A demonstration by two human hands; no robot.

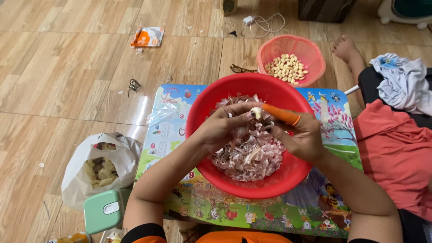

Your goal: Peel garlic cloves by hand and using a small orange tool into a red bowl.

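Observation:
My left hand (pixel 223 127) pinches a pale garlic clove (pixel 256 113) over a big red bowl (pixel 234 100) heaped with papery garlic skins (pixel 249 155). My right hand (pixel 300 136) meets it from the right, gripping a small knife with an orange handle (pixel 282 114) whose tip touches the clove. Both hands hover above the skins in the middle of the bowl. The knife's blade is hidden behind the clove and fingers.
The bowl rests on a low table with a colourful picture top (pixel 310 202). A pink mesh basket (pixel 310 51) of peeled cloves stands behind it on the wooden floor. A white plastic bag (pixel 76 173) and a green box (pixel 104 210) lie at left. Another person's foot (pixel 345 48) and red-clothed leg are at right.

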